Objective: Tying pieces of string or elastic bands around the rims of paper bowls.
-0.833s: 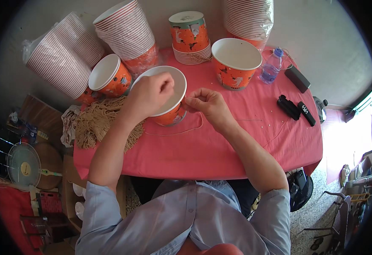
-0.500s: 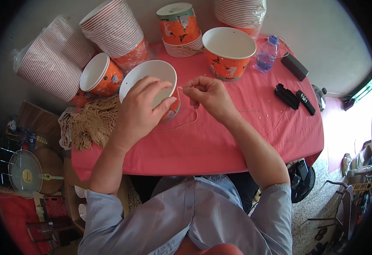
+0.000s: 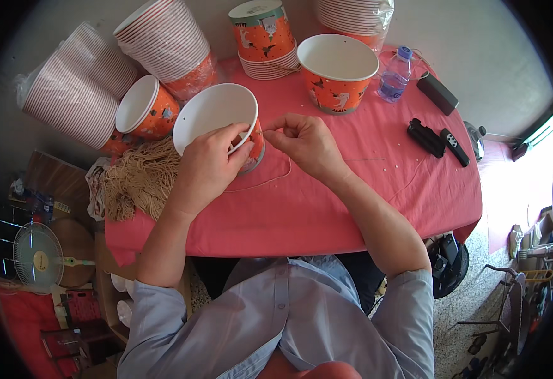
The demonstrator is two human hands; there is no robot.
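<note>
Red-clothed table [image 3: 302, 221], grey wall [image 3: 466, 38], speckled floor [image 3: 441, 319], left hand [image 3: 207, 163] gripping white-rimmed bucket [image 3: 213, 112], right hand [image 3: 307, 144] pinching cord [image 3: 270, 182]

Surroundings of the work area, seen from above.
On the right of the pink-red tablecloth [image 3: 289, 230], a clear bottle [image 3: 395, 80] with a blue cap stands upright near a dark oblong block [image 3: 437, 93]; nearer the viewer, a black case [image 3: 426, 138] lies just beside a slim black object [image 3: 455, 148] bearing a pale emblem. At lower left, a fan [image 3: 38, 260] with a round guard overlaps a round brown board [image 3: 75, 243], near a cardboard box [image 3: 107, 268] that holds white items too indistinct to identify. At lower right, below the table's edge, a black rounded object [image 3: 450, 268] of unclear kind rests near a thin-legged, chair-like frame [image 3: 510, 312] on speckled flooring [image 3: 450, 341].
</note>
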